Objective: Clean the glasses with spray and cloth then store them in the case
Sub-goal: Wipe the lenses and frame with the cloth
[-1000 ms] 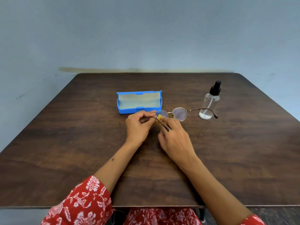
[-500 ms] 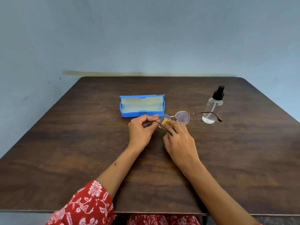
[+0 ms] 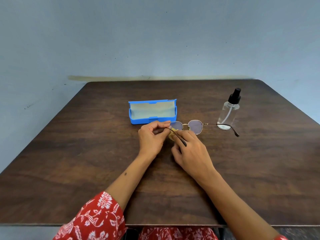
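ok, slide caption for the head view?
Left hand holds the glasses while right hand wipes a lens with a yellow cloth; open blue case behind.

Yellow cloth (image 3: 173, 134) mostly hidden between left hand (image 3: 151, 138) and right hand (image 3: 192, 151); right hand fingertips hidden, sleeves (image 3: 97, 219) cropped at bottom edge.

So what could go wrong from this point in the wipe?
The left hand pinches the glasses only at one hinge, so the right hand pressing the yellow cloth on the lens may twist the thin frame. The open far temple reaches the spray bottle and could perhaps tip it.
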